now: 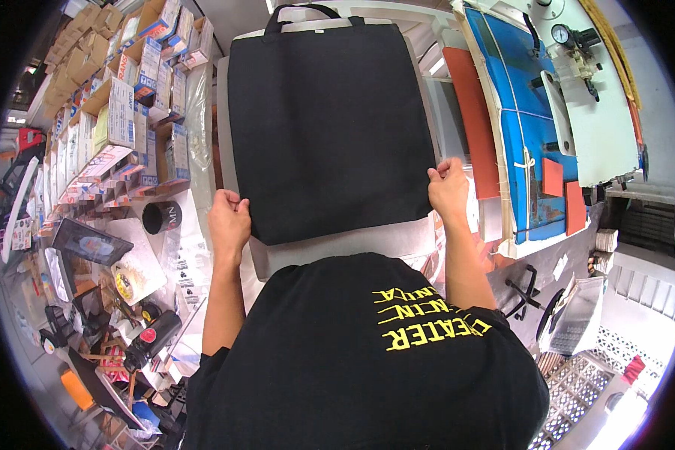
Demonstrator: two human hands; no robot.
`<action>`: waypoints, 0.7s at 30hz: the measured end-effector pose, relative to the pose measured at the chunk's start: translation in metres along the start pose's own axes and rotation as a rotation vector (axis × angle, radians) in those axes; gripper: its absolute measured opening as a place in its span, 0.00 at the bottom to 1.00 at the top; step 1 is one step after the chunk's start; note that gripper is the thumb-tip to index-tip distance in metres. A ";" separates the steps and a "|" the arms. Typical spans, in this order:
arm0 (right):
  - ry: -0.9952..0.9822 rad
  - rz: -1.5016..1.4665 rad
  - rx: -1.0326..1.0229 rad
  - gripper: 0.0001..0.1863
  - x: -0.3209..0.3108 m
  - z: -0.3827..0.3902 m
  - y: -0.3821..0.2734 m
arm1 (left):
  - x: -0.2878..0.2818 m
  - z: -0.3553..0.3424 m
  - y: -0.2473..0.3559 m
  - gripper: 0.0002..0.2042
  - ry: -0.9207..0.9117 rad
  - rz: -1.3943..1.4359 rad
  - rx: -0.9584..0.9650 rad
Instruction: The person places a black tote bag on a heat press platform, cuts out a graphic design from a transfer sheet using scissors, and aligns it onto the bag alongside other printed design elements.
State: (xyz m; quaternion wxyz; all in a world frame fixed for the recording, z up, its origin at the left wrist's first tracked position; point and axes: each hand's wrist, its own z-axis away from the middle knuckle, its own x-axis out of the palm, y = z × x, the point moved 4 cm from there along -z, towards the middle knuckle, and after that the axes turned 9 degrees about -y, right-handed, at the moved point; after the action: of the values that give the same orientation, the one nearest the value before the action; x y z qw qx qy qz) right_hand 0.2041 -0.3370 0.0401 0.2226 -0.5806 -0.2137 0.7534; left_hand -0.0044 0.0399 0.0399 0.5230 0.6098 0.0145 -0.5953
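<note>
A black fabric tote bag (325,127) lies spread flat on a grey padded board (337,250), its handles looped beyond the top edge. My left hand (231,217) is closed at the bag's lower left corner, fingers gripping the fabric edge. At the lower right corner, my right hand (446,181) likewise pinches the edge between bent fingers.
Stacked cardboard boxes (112,127) fill the left, above a black cylinder (160,217) and assorted clutter. At right stand a blue padded panel (514,97) with red pads (469,127), and a pale machine plate (600,135) with a gauge. A chair base (521,292) shows lower right.
</note>
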 end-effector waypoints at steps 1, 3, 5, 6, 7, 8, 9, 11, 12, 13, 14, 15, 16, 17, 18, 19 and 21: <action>0.008 -0.004 -0.005 0.09 0.003 -0.002 0.002 | 0.000 0.000 0.000 0.08 -0.005 0.028 -0.003; 0.017 0.004 -0.014 0.10 0.005 -0.002 0.002 | 0.000 0.000 0.000 0.09 -0.005 0.037 0.013; 0.021 0.026 -0.021 0.11 0.006 0.000 0.000 | 0.001 0.002 0.001 0.10 0.006 0.001 0.052; 0.050 0.057 -0.063 0.11 0.007 0.002 0.001 | 0.001 0.003 0.003 0.10 0.004 -0.006 0.046; 0.079 0.088 -0.105 0.11 0.010 0.003 0.005 | 0.001 0.003 0.006 0.10 0.003 -0.012 0.041; 0.109 0.120 -0.147 0.11 0.011 0.004 0.007 | 0.001 0.003 0.008 0.09 0.001 -0.017 0.036; 0.115 0.141 -0.158 0.11 0.013 0.004 0.010 | 0.002 0.003 0.007 0.09 0.017 -0.007 0.040; 0.130 0.184 -0.182 0.11 0.011 0.003 0.016 | 0.005 0.004 0.004 0.09 0.051 0.012 0.050; 0.132 0.197 -0.206 0.10 0.007 0.004 0.012 | 0.005 0.005 0.003 0.09 0.063 0.015 0.058; 0.134 0.209 -0.233 0.09 0.000 0.006 0.007 | 0.004 0.007 0.003 0.09 0.077 0.018 0.066; 0.135 0.220 -0.262 0.08 -0.008 0.009 0.001 | 0.003 0.009 0.001 0.09 0.094 0.021 0.072; 0.229 0.176 -0.412 0.08 -0.028 0.011 -0.002 | 0.002 0.011 -0.003 0.09 0.119 0.016 0.100; 0.313 0.127 -0.570 0.08 -0.055 0.015 -0.002 | 0.002 0.015 -0.012 0.09 0.150 0.011 0.117; 0.367 0.078 -0.515 0.09 -0.089 0.018 0.000 | -0.004 0.021 -0.026 0.09 0.197 -0.007 0.118; 0.562 0.280 -0.364 0.11 -0.132 0.031 -0.008 | -0.005 0.026 -0.039 0.08 0.233 0.097 0.148; 0.686 0.428 -0.413 0.09 -0.182 0.033 0.004 | -0.008 0.033 -0.050 0.08 0.278 0.143 0.213; 0.958 0.588 -0.384 0.09 -0.291 0.032 0.032 | -0.016 0.043 -0.070 0.08 0.349 0.131 0.257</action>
State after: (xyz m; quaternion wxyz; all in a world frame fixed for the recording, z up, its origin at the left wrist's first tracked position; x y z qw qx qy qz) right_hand 0.2359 -0.5345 0.2559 -0.0328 -0.9206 -0.0523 0.3856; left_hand -0.0847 0.0532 0.0194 0.4681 0.7650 -0.0109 -0.4422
